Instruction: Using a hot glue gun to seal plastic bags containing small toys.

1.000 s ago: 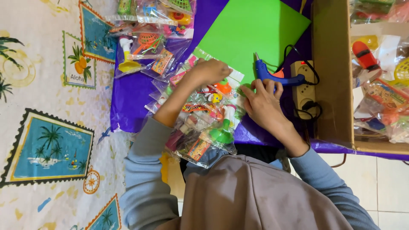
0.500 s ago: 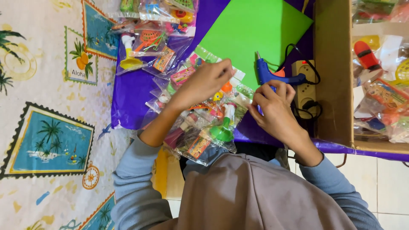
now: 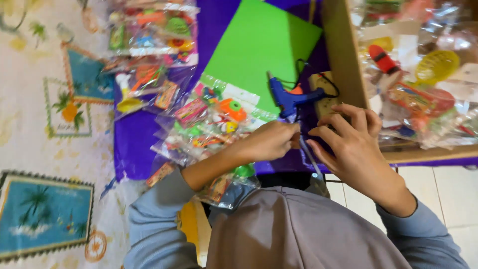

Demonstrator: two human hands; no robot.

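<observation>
Purple cloth, green sheet, tiled floor

Clear plastic toy packets with bright contents lie heaped at centre; more packets at upper left; a cardboard box of wrapped toys upper right.

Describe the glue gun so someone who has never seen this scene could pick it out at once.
Start at the big bright green sheet lying on the purple table covering. At its lower right edge, just above the person's two hands, lies a small blue plastic glue gun with a black cord. It is the only solid blue pistol-shaped tool; its neighbours are clear bags of colourful toys.
</observation>
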